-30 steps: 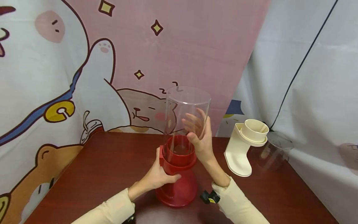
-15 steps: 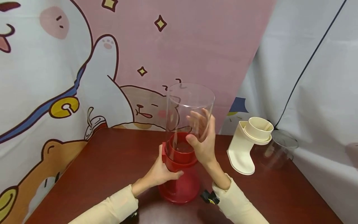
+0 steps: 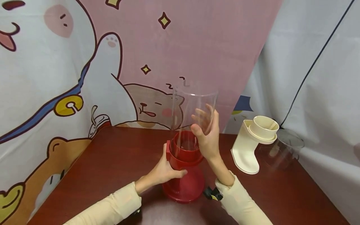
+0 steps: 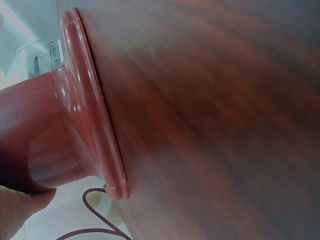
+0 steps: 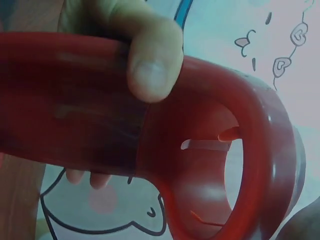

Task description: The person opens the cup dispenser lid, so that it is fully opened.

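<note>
A red stand (image 3: 184, 184) with a round base and a ring-shaped cup on top rests on the table in the head view. My left hand (image 3: 166, 170) grips its upright just under the cup, thumb across the front. A clear open-topped cylinder (image 3: 182, 109) rises from the red cup, its lower end at the inner ring. My right hand (image 3: 209, 134) holds the cylinder's right side, fingers behind it and thumb in front. In the right wrist view, the left thumb (image 5: 152, 65) presses the red stand (image 5: 200, 100). The left wrist view shows the base's edge (image 4: 95, 115) against the table.
A cream stand (image 3: 247, 150) of similar shape stands at the right of the dark red-brown table (image 3: 118, 156). Beside it is another clear cylinder (image 3: 289, 140). A cartoon-printed curtain (image 3: 219, 37) hangs behind, with a black cord (image 3: 320, 53) at the right.
The clear cylinder first tips towards me, then swings back more upright, its rim now blurred. My right hand rises slightly with it. The left hand keeps its grip; the whole view shifts a little.
</note>
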A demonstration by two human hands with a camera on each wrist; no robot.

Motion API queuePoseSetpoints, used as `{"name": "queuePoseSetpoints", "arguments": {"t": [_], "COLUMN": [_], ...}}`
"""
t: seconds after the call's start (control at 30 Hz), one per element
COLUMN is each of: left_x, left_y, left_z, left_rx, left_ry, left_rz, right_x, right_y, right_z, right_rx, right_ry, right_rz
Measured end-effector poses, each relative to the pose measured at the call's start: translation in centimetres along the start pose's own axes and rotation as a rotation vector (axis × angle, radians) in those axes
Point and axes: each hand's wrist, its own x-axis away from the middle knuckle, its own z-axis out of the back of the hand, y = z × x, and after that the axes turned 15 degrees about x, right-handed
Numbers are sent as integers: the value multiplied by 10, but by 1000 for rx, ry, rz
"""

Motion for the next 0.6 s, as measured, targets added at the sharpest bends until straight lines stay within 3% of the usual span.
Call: {"name": "queuePoseSetpoints", "arguments": {"t": [0.1,0.23,0.47,0.6], "left_x": [0,2,1,0], "left_y": [3,5,4,4], "left_z": [1,3,4,2], "left_rx": [22,23,-13,-38], "left_ry": [-2,24,33,10], "left_rz": [12,18,16,28], "right_x": [-3,-6,2,4], "right_y": [-1,-2,-2,-3], "right_z": [-1,-6,-11,-9], "right_rx": [30,20,-91,-100], "right_ry": [-7,-17,62,82], "right_rz": [-54,-45,145,196]}}
